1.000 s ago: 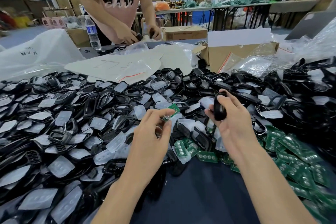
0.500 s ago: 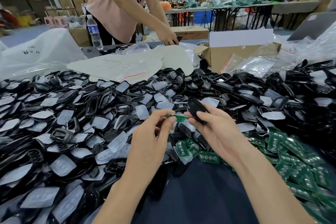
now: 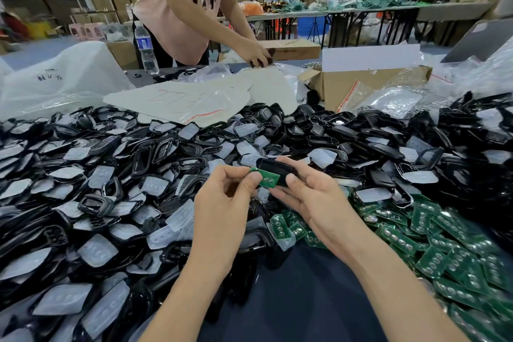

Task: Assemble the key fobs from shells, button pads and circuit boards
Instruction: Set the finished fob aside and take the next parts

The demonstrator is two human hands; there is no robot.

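My left hand (image 3: 222,203) pinches a small green circuit board (image 3: 267,178) by its left end. My right hand (image 3: 311,197) grips a black key fob shell (image 3: 274,168), open side up, between thumb and fingers. The board lies tilted against the near edge of the shell, touching it. Both hands hover above a big heap of black shells (image 3: 155,153) mixed with translucent button pads (image 3: 97,250). Loose green circuit boards (image 3: 433,233) lie piled at the right.
A dark blue table surface (image 3: 299,300) shows between my forearms. A person in a pink shirt (image 3: 183,0) works at the far side. An open cardboard box (image 3: 361,83), plastic bags (image 3: 55,78) and a water bottle (image 3: 145,48) stand behind the heap.
My right hand turned the shell open side up and lowered it toward my left hand. The circuit board moved right until it met the shell's edge.
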